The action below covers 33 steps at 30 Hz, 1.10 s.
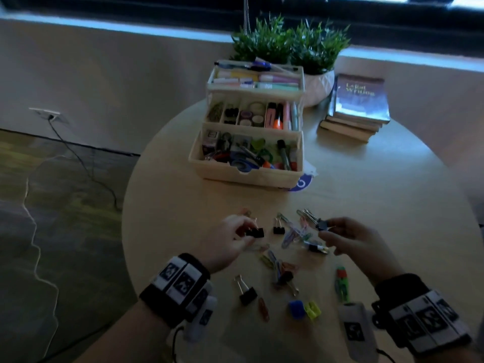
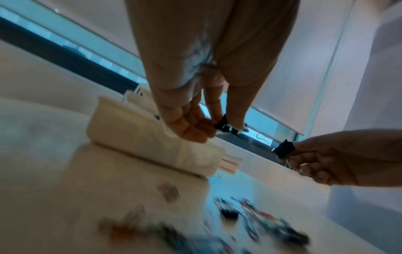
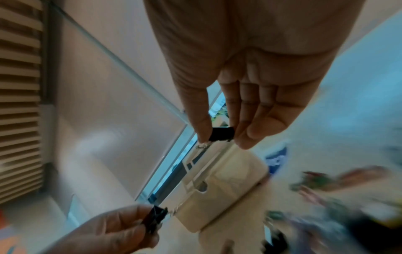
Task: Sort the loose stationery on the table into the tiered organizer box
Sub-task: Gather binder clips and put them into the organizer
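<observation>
Blurred table [image 1: 366,205]: each hand, left [image 1: 233,239], right [image 1: 351,237], pinches a binder clip.

Smooth pale wood-look table [image 1: 366,205], cream matt plastic organizer box [image 1: 246,176], black binder clips [image 1: 255,233] with shiny wire handles, glossy book cover [image 1: 361,100].

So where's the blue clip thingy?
In the head view, the small blue plastic clip lies on the round wooden table, at its near edge, touching the yellow plastic clip on its right.
</observation>
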{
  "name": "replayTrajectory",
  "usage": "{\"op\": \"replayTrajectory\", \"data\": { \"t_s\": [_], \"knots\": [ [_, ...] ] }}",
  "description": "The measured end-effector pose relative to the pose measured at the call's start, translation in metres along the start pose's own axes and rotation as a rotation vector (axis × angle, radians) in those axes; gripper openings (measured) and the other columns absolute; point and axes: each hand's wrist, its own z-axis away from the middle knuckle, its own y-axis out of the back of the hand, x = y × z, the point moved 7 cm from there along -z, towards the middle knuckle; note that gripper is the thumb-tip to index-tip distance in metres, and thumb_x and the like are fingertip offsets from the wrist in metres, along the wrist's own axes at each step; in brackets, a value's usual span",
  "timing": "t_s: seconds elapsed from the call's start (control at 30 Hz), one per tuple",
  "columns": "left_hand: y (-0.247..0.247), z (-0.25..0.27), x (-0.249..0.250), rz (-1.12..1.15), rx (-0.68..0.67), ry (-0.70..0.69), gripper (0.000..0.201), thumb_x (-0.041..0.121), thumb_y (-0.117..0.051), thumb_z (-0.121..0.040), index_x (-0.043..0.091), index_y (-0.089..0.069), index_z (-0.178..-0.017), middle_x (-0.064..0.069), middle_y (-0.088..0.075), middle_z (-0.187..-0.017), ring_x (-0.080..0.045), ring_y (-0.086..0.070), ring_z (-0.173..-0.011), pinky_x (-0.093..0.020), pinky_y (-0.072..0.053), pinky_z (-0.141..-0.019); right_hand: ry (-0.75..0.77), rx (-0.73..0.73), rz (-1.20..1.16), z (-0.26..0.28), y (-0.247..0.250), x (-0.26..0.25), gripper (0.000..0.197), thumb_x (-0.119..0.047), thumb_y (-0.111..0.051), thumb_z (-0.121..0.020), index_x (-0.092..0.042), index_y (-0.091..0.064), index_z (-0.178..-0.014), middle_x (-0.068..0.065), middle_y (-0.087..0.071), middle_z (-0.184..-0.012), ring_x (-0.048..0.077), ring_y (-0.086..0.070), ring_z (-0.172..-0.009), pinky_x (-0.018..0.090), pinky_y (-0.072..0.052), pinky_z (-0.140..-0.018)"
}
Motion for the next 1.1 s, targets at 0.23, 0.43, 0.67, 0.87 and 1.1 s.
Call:
{"op": "replayTrajectory", "data": {
  "t_s": [0.23, 0.43, 0.67, 0.87, 1.1],
  "knots": [
    [0.129, -0.065, 0.003, 0.075, 0.327, -0.104, 0.024, 0.004, -0.063, -0.084, 0.011, -0.067, -0.106, -0.007, -0.065, -0.105, -0.016, -0.061, -0.095, -0.008, -0.042, -0.075, 0.212, 0.109, 0.251, -0.1, -0.047, -0.133, 0.025, -0.029, -0.073, -0.075, -0.016, -0.069, -0.095, 0.0, -0.067, -0.08, 0.015, -0.06, -0.07, 0.023, -0.047, -0.061],
    [0.178, -0.149, -0.006, -0.046, 0.329, -0.075, 0.02, 0.009, -0.058, -0.086, 0.011, -0.067, -0.104, -0.006, -0.067, -0.096, -0.018, -0.06, -0.083, -0.02, -0.042, -0.071, 0.15, 0.142, 0.503, -0.197, -0.104, -0.19, 0.031, -0.035, -0.069, -0.079, -0.005, -0.066, -0.086, 0.004, -0.057, -0.075, 0.015, -0.052, -0.066, 0.028, -0.044, -0.061],
    [0.17, -0.217, -0.024, -0.223, 0.171, -0.08, 0.025, 0.014, -0.056, -0.086, 0.009, -0.065, -0.108, -0.015, -0.062, -0.114, -0.031, -0.059, -0.103, -0.04, -0.049, -0.089, 0.141, 0.171, 0.796, -0.258, -0.143, -0.21, 0.034, -0.041, -0.059, -0.084, -0.007, -0.063, -0.081, 0.01, -0.062, -0.079, 0.022, -0.057, -0.07, 0.024, -0.041, -0.054],
    [0.161, -0.227, -0.024, -0.537, 0.148, -0.116, 0.03, 0.027, -0.046, -0.092, 0.025, -0.065, -0.116, -0.01, -0.057, -0.117, -0.032, -0.047, -0.112, -0.038, -0.042, -0.089, 0.162, 0.088, 0.789, -0.265, -0.146, -0.206, 0.021, -0.016, -0.045, -0.091, -0.01, -0.063, -0.1, 0.016, -0.065, -0.104, 0.028, -0.059, -0.082, 0.031, -0.048, -0.068],
    [0.165, -0.18, -0.009, -0.36, 0.174, -0.145, 0.034, 0.031, -0.05, -0.092, 0.021, -0.058, -0.124, -0.008, -0.048, -0.128, -0.029, -0.041, -0.12, -0.04, -0.037, -0.101, 0.238, 0.105, 0.516, -0.192, -0.106, -0.189, 0.019, -0.012, -0.054, -0.088, -0.016, -0.064, -0.104, 0.001, -0.057, -0.081, 0.012, -0.05, -0.073, 0.024, -0.048, -0.073]
  ]
}}
